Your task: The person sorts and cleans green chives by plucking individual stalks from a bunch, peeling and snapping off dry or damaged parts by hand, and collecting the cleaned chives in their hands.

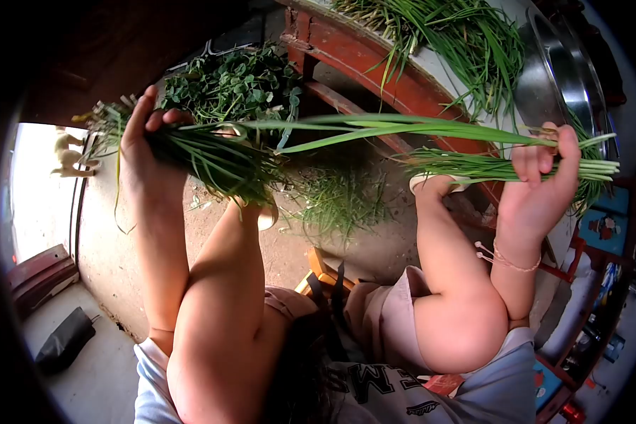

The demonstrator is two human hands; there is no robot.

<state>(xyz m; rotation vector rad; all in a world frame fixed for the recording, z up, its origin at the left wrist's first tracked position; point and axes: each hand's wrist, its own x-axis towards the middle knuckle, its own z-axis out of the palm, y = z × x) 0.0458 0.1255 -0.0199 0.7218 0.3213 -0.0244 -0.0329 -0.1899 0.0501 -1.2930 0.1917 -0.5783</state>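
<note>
My left hand (147,145) is raised at the left, its fingers closed around a thick bunch of garlic chives (215,161). The leaves of this bunch hang to the right, and its pale, ragged ends stick out on the left. At the right, my right hand (543,169) grips a thinner bunch of chives (466,167) by the stems. Its whitish stem ends point right and its green tips point left. A few long chive leaves (396,129) stretch between both hands; whether the left fingers pinch their tips is hidden.
A red-edged table (374,53) carries a heap of chives (459,39) and a metal basin (544,71). Broad-leaved greens (233,85) lie beyond my left hand. Green scraps (343,201) cover the floor between my feet. A wooden stool (319,267) shows below me, and a cluttered shelf (601,283) stands right.
</note>
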